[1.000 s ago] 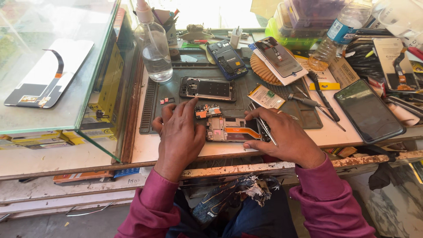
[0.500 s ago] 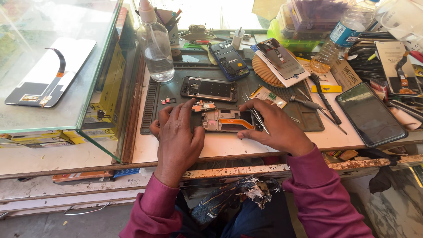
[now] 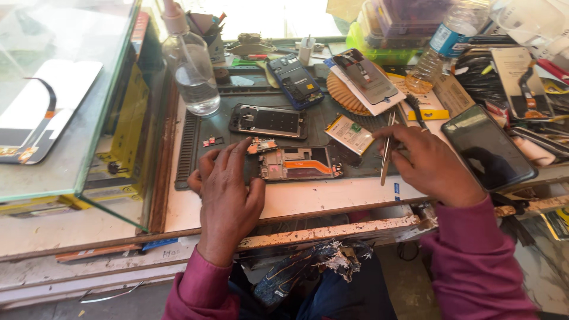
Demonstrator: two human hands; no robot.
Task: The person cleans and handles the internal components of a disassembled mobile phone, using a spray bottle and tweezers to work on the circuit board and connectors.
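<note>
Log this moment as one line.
left hand: steadying opened phone frame | right hand: holding tweezers | surface: repair mat

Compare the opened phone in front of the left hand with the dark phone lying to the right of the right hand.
The opened phone shows bare innards with an orange strip; the dark phone shows a whole, glossy black face. The opened phone lies crosswise on the grey work mat; the dark phone lies angled on the bench off the mat. The left hand rests beside the opened phone; the right hand, holding tweezers, is next to the dark one. Both lie flat.
</note>
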